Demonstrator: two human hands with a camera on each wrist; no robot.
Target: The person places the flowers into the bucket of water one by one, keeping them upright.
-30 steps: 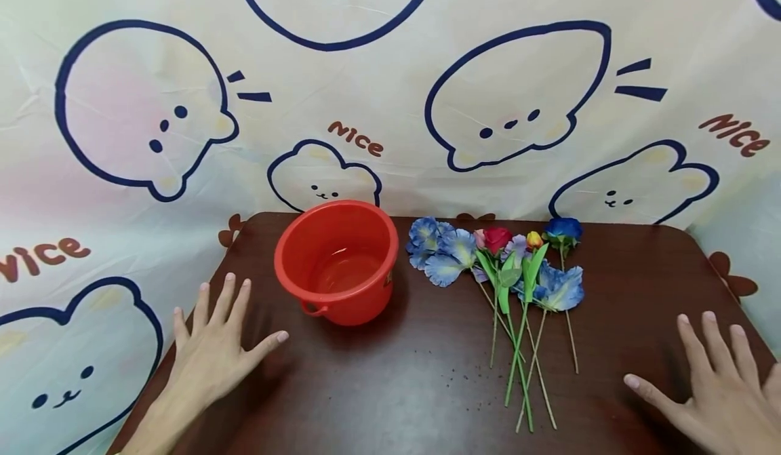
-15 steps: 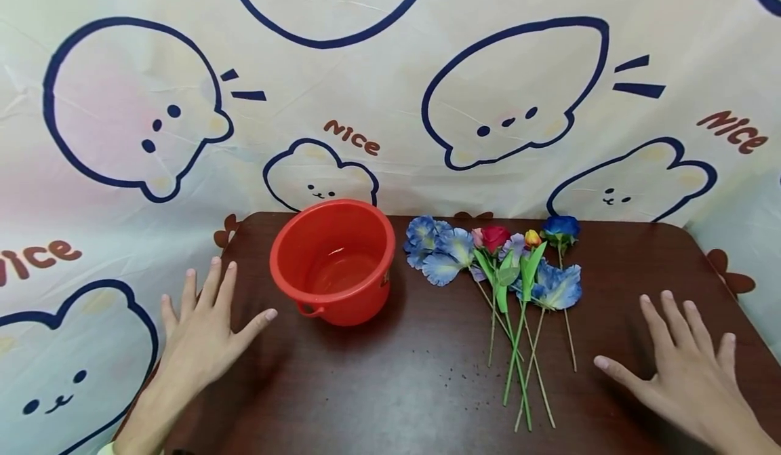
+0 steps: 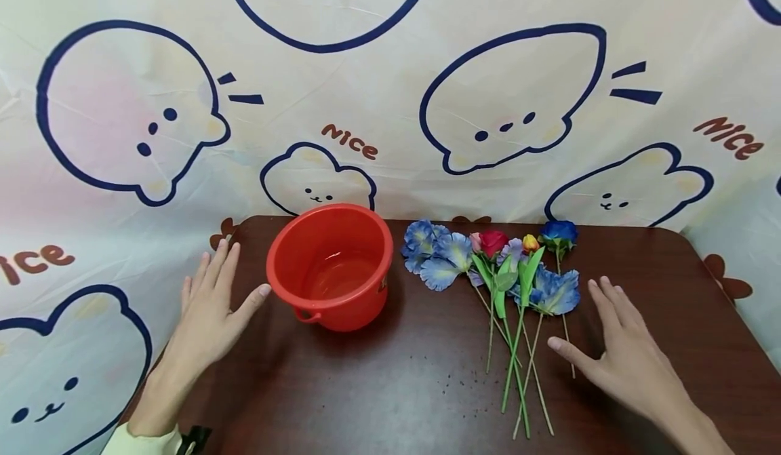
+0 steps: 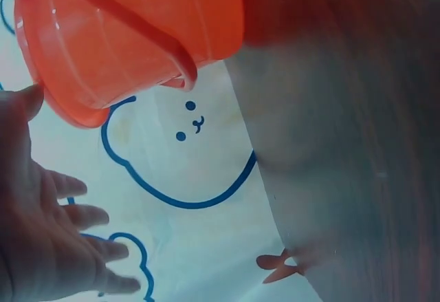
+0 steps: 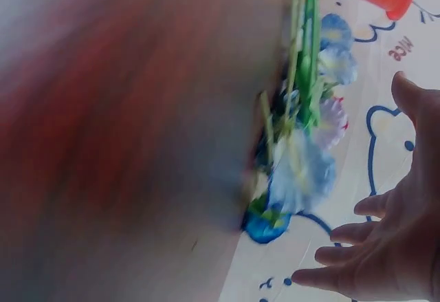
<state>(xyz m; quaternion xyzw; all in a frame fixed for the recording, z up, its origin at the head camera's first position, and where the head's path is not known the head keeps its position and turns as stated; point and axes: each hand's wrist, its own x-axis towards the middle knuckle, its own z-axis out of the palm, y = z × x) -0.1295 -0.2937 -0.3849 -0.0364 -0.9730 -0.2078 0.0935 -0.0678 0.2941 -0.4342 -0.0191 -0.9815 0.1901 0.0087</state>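
A red plastic bucket [image 3: 342, 306] stands upright at the back left of the table. My left hand [image 3: 210, 319] hovers just left of it with fingers spread; in the head view its thumb tip reaches close to the rim, and whether they touch I cannot tell. Right of the bucket lies a bunch of artificial flowers [image 3: 506, 265], with blue, red, purple and yellow heads toward the back and stems pointing at me. My right hand [image 3: 628, 353] is held at the right of the stems, fingers extended and holding nothing. The right wrist view shows the blue rose [image 5: 267, 228] among the flowers.
The dark brown table [image 3: 366, 401] has rounded back corners. Small dark crumbs [image 3: 448, 380] are scattered left of the stems. A pale cloth [image 3: 390, 102] printed with cartoon bears hangs behind the table and at its sides.
My right hand has come in from the right edge toward the flower stems. My left hand has shifted slightly forward, nearer the bucket's rim. Bucket and flowers stay in place.
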